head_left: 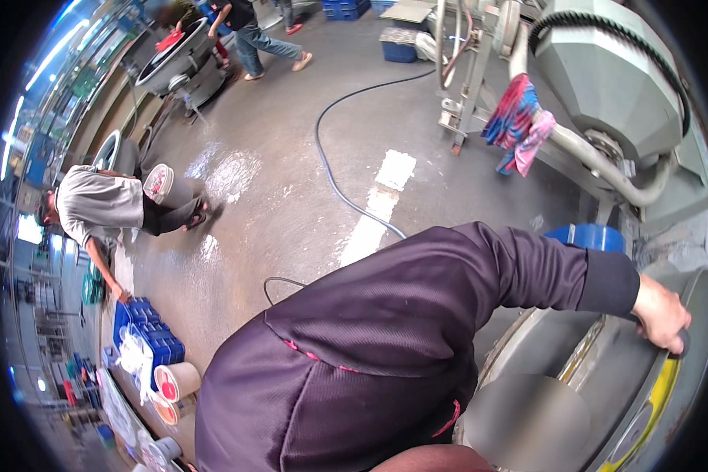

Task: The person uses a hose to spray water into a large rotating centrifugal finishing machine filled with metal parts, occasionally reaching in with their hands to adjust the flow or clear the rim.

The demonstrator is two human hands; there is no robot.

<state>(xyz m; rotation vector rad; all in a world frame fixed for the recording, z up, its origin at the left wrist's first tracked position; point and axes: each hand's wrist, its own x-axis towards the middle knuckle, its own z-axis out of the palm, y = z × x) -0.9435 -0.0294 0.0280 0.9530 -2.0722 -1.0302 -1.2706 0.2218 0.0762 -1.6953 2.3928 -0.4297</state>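
Head view shows the left hand (662,315) curled tight on a dark handle (684,343) at the far right, just above a yellow strip (662,396) on the grey machine (617,358); the right hand's state I cannot tell.

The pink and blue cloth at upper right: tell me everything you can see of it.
The cloth looks like thin, soft fabric, streaked in blue and deep pink, with a paler pink bunch on its right. It is crumpled and gathered into folds, with loose ends hanging down. It rests against the pale pipe beside the big grey machine; whether it is tied or only draped there cannot be told. No hand touches it.
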